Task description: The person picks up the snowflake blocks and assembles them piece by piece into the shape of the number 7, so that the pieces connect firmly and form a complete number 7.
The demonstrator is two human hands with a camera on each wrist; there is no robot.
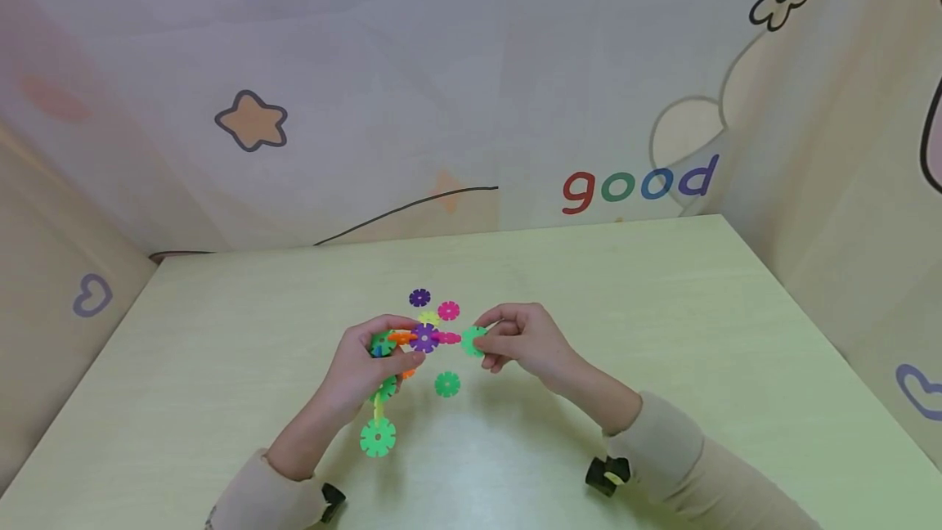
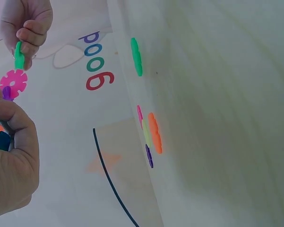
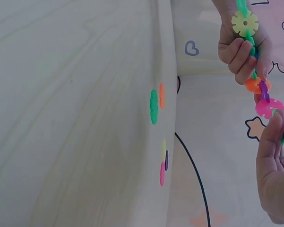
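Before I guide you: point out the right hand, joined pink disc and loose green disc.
Right hand point(image 1: 531, 343): head view, middle of the hand.
Joined pink disc point(image 2: 14, 82): left wrist view, its flat face.
Loose green disc point(image 1: 447, 384): head view, middle of its face.

Green disc point(image 1: 469, 341) beside multicoloured disc chain point(image 1: 424, 339)

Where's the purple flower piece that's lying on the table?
In the head view, the purple piece lies on the table a little left of the middle, just left of the loose pink piece and beyond the loose yellow piece.
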